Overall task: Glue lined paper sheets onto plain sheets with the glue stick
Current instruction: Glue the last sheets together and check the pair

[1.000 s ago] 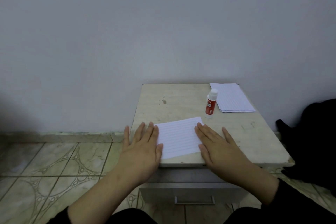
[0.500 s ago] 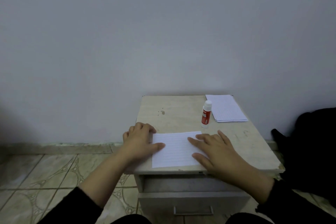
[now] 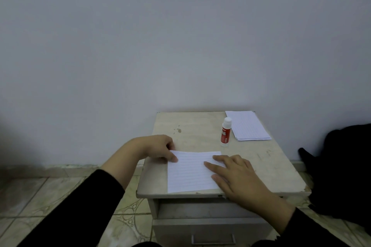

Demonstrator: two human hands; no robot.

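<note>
We judge one lined sheet (image 3: 190, 170) laid and being smoothed near the table's (image 3: 277, 168) front edge; the far-right stack (image 3: 248, 125) remains. Our left hand (image 3: 156, 147) pinches its far-left corner, our right hand (image 3: 234, 174) presses flat, fingers straight. The capped glue stick (image 3: 225, 132) stands beside the stack.

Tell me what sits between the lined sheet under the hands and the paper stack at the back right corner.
In the head view, the capped glue stick stands upright between the lined sheet and the paper stack, close beside the stack.
</note>
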